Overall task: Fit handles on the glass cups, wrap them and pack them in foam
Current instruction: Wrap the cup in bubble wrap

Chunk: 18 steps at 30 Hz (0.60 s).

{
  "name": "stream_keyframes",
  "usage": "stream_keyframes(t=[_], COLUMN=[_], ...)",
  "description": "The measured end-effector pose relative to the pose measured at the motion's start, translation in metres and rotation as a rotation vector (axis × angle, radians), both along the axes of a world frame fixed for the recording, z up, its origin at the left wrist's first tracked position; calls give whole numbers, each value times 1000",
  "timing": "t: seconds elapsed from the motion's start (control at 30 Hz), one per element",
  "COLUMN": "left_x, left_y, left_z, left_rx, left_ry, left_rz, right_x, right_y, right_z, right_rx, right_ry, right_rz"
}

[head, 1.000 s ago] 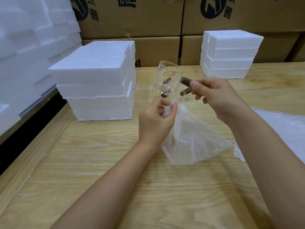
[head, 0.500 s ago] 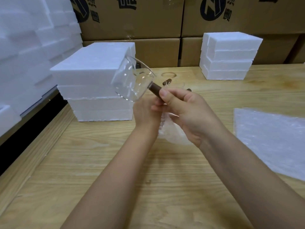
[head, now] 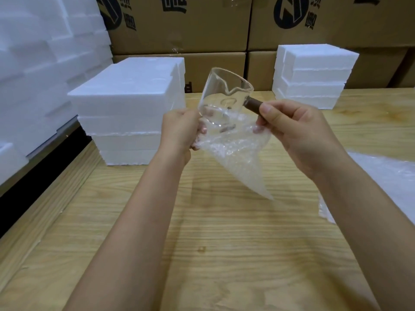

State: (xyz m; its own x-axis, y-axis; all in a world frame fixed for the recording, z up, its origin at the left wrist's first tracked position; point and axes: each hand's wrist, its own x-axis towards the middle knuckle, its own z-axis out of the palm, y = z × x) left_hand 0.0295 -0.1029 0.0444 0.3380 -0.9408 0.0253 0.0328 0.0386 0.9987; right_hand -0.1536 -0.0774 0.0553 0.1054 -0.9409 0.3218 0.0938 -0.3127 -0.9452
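1. Swung back from last moment's leftward tilt and lifted between parted hands: glass cup [head: 224, 95], thin and transparent, spouted rim up, held in mid-air above the grainy wooden table [head: 202, 243].
2. Far left, stepped white foam blocks [head: 33, 75], matte and rough-edged. Just beside them, a squared foam stack [head: 130, 104].
3. Left hand [head: 179, 129] curled, pinching bubble wrap [head: 235, 158] at the cup's base. Wrap hanging in a crinkled, pimpled cone, tip pointing down.
4. Sticking out sideways from the cup's right wall, a dark brown cylindrical handle [head: 253, 106].
5. Right hand [head: 298, 135] gripping that handle, thumb on top, fingers folded beneath.
6. Behind, second foam stack [head: 314, 75] against printed cardboard boxes [head: 179, 23]. Far right, loose sheet [head: 381, 176] of wrap lying flat on the wood.
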Motion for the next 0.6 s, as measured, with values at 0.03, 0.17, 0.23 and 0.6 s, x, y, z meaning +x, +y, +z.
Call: stream_keyframes(t=[0.03,0.17,0.23,0.6], left_x=[0,-2,-3,-5], left_y=[1,2,3,8], left_z=[3,6,5,11], left_rx=[-4,-54,-89,-227], left_ry=[-4,1,-59,-264], left_rz=[2,34,57,24], right_x=[-3,-11,-13,-17], right_y=[0,-3,-5,-3], right_z=[2,8,10,16], right_rx=[-34,-129,-149,-213], right_ry=[45,193,238,519], right_rz=[-4,-20,-23,-86])
